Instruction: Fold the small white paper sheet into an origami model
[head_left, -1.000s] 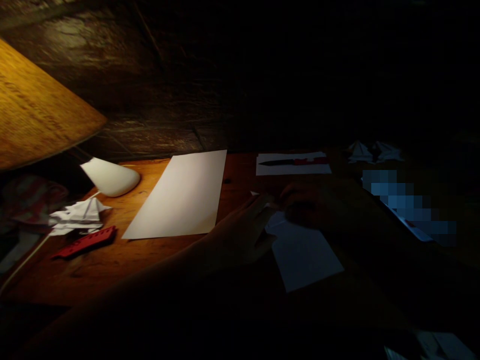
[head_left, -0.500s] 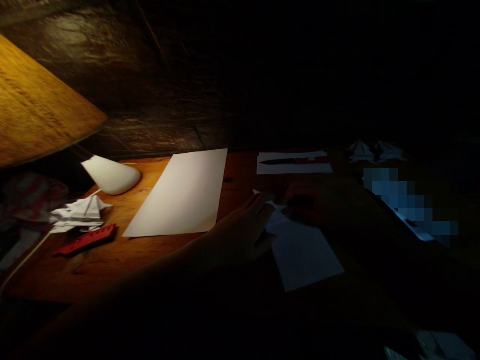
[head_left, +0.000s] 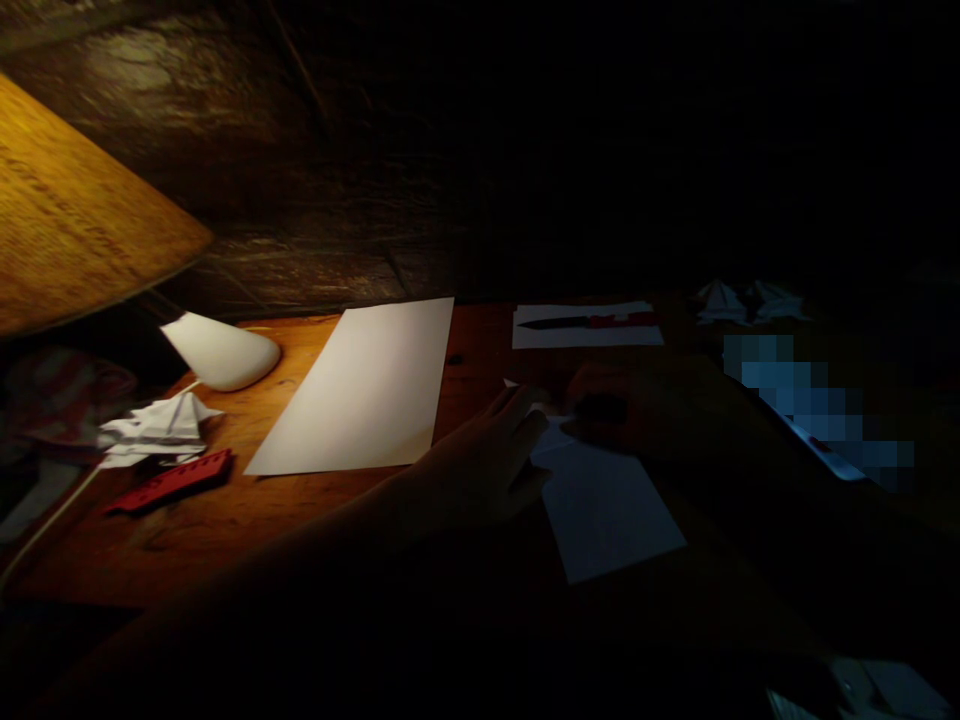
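Observation:
A sheet of paper (head_left: 611,520) lies in shadow on the wooden table, its far end narrowed and folded between my two hands. My left hand (head_left: 499,465) holds its left edge, with fingers bent over the folded part; a small white paper tip pokes out beyond them. On the far right side of the same paper, my right hand (head_left: 619,405) is closed, its fingertips at the fold. Deep shadow hides most of that hand. Left of my left hand, a larger blank sheet (head_left: 360,395) rests in the lamplight.
A knife (head_left: 589,322) lies on paper sheets (head_left: 540,340) at the back. To the left stand a lamp (head_left: 225,352), a folded paper figure (head_left: 161,430) and a red object (head_left: 172,482). More folded figures (head_left: 746,303) and a glowing, blurred-out screen (head_left: 817,415) are on the right.
Almost nothing differs. My left fingers have shifted very slightly at the folded end, covering a little more of the paper; the view has drifted a touch.

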